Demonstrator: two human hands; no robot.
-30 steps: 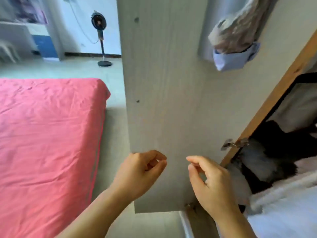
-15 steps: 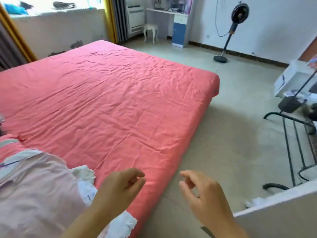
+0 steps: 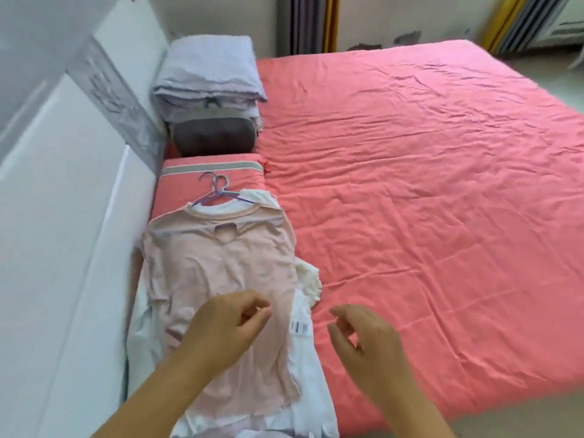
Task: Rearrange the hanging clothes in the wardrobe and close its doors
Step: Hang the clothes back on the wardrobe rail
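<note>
- Pale pink shirt: it lies flat, neck end pointing away from me, on top of a short stack of white garments, at the near left edge of the bed and just beside the headboard. I judge the stack is laid out this way so each piece can be lifted by its hanger in turn.
- Hangers: purple and light blue hooks stick out past the collar onto a pink pillow; left free, they are the natural place to take hold.
- Left hand: hovers above the lower half of the pink shirt, fingers loosely curled, grasping nothing.
- Right hand: hovers over the sheet just beside the stack's white edge, fingers likewise relaxed and empty; a printed label shows between the two hands.
- Pink bedsheet: wrinkled, spread across the mattress to my right.
- Grey cushion and folded lilac blanket: ranged beyond the pillow along the white headboard.
- Wardrobe: not in view, so the clothes are not yet hung and the doors' state cannot be told.
</note>
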